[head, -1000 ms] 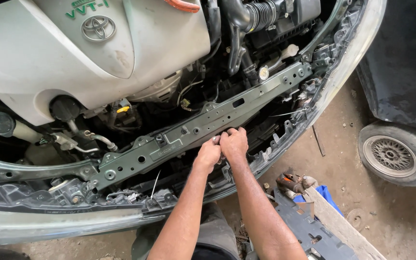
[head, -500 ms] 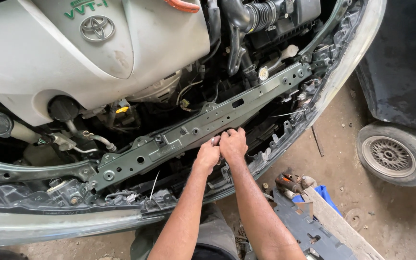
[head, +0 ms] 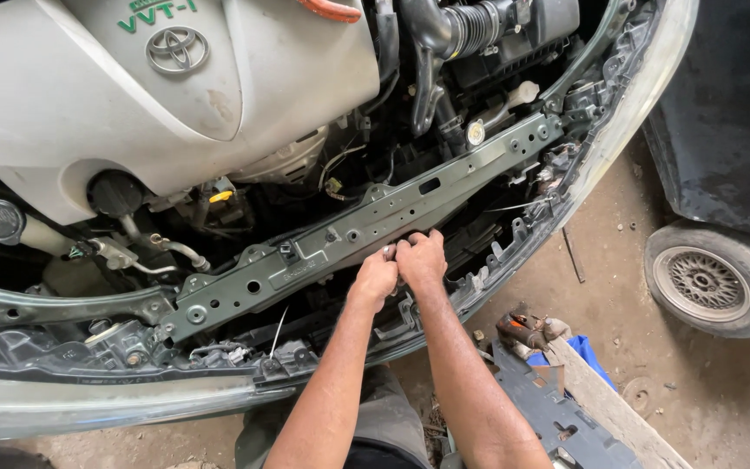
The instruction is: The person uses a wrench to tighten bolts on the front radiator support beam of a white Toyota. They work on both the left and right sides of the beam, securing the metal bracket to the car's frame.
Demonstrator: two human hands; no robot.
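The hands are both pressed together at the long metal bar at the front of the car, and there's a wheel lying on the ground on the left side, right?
Nearly. In the head view both hands, left and right, do meet at the long metal bar at the car's open front. But the wheel lies on the dirt ground on the right side of the picture, not the left.

- Crossbar [head: 366,227]: a grey-green stamped metal beam across the car's open front, running aslant from near left up to far right. It is pierced with round holes and one slot, with bolts along it and at its ends.
- Near edge of the crossbar, about mid-length: both hands press together there. What the fingers close on is too small and hidden to tell.
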